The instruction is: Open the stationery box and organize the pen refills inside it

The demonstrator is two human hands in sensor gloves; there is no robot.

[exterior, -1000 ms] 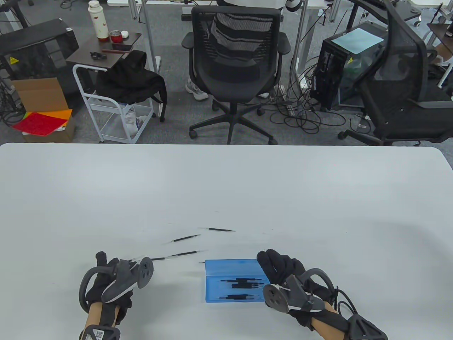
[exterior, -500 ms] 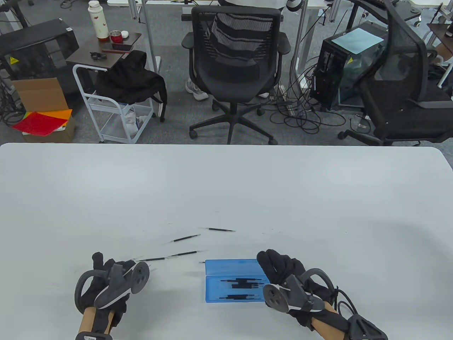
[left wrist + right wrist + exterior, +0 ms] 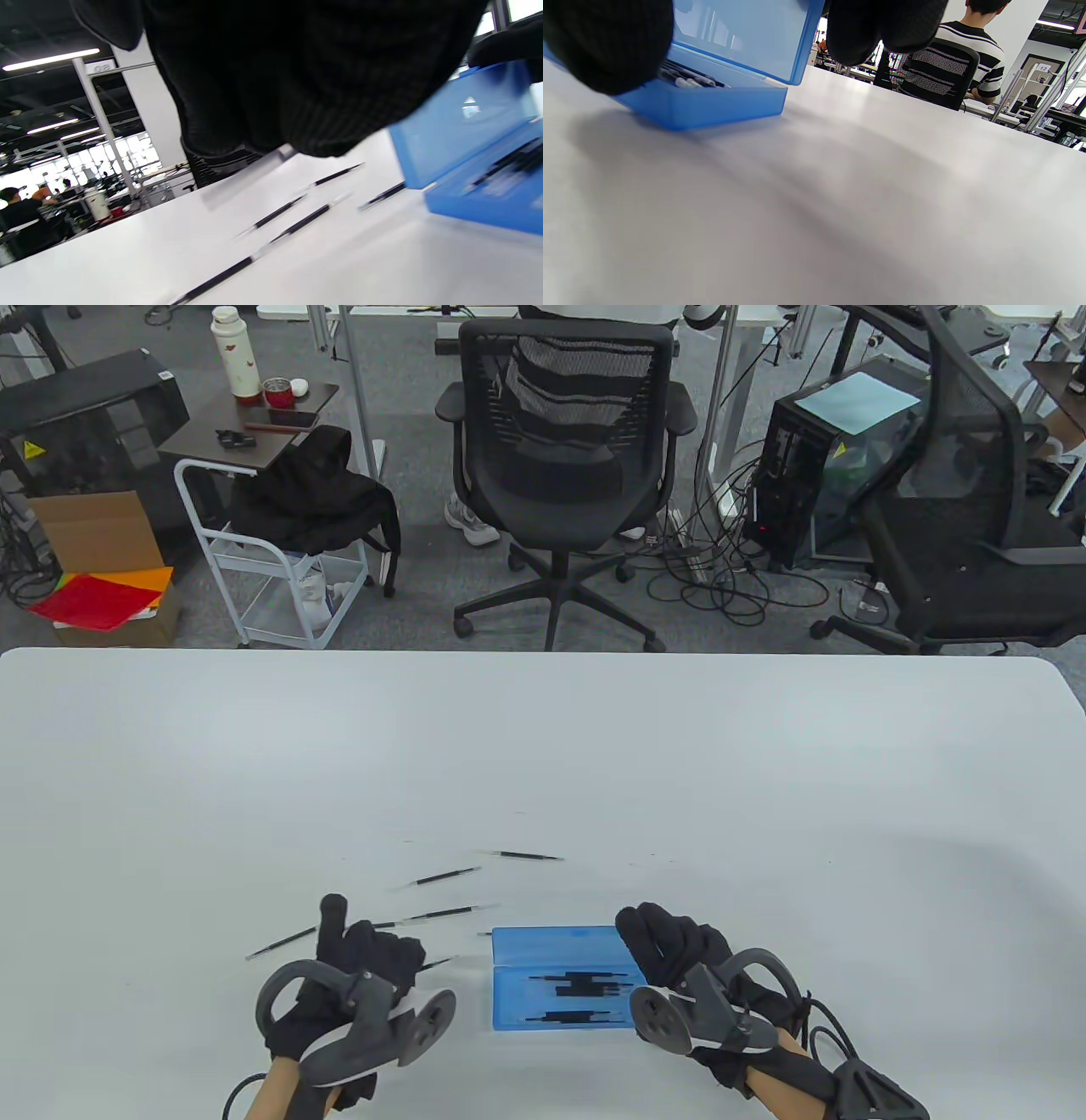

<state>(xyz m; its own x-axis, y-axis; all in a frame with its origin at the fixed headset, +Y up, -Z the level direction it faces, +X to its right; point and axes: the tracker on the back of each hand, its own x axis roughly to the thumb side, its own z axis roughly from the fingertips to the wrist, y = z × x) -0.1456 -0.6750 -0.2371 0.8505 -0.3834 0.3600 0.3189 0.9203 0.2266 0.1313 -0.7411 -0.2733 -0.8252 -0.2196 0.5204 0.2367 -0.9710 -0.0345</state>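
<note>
On the white table the left hand pinched one pen refill beside the open blue stationery box of refills, whose lid the right hand gripped, loose refills lay just beyond, and office chairs stood behind

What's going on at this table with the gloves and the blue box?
A person in sensor gloves is sorting pen refills into a blue stationery box. The box lies open with several refills inside. The right hand holds the box's lid at its right end. The left hand is down among the loose refills left of the box; whether it holds one is hidden.
</note>
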